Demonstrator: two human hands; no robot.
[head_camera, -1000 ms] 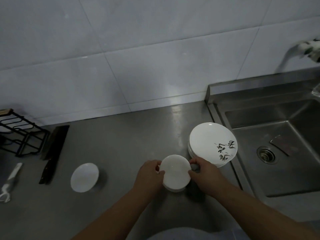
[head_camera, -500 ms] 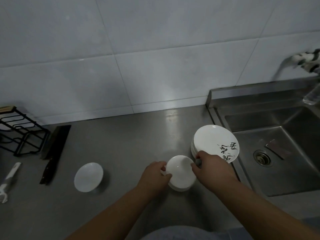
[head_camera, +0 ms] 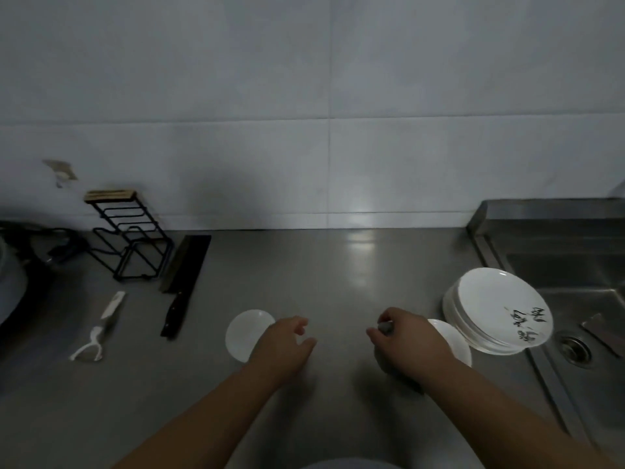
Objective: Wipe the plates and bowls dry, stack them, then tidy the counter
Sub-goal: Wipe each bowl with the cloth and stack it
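A stack of white plates (head_camera: 497, 309) with black writing sits by the sink's edge. In front of it stands a stack of small white bowls (head_camera: 453, 340), partly hidden by my right hand (head_camera: 409, 343). That hand grips a grey cloth (head_camera: 385, 328) just left of the bowls. A lone small white dish (head_camera: 245, 333) lies on the steel counter (head_camera: 338, 282) to the left. My left hand (head_camera: 287, 343) hovers at the dish's right edge, fingers loosely spread and holding nothing.
A black cleaver (head_camera: 184, 282) and a white peeler (head_camera: 98, 330) lie on the left. Behind them stands a black wire rack (head_camera: 128, 238). A dark pan (head_camera: 13, 282) fills the far left edge. The sink (head_camera: 581, 292) with its drain (head_camera: 575, 346) lies on the right.
Both hands have let go of the bowl stack. My left hand has moved left to the lone dish, and the view has swung left.
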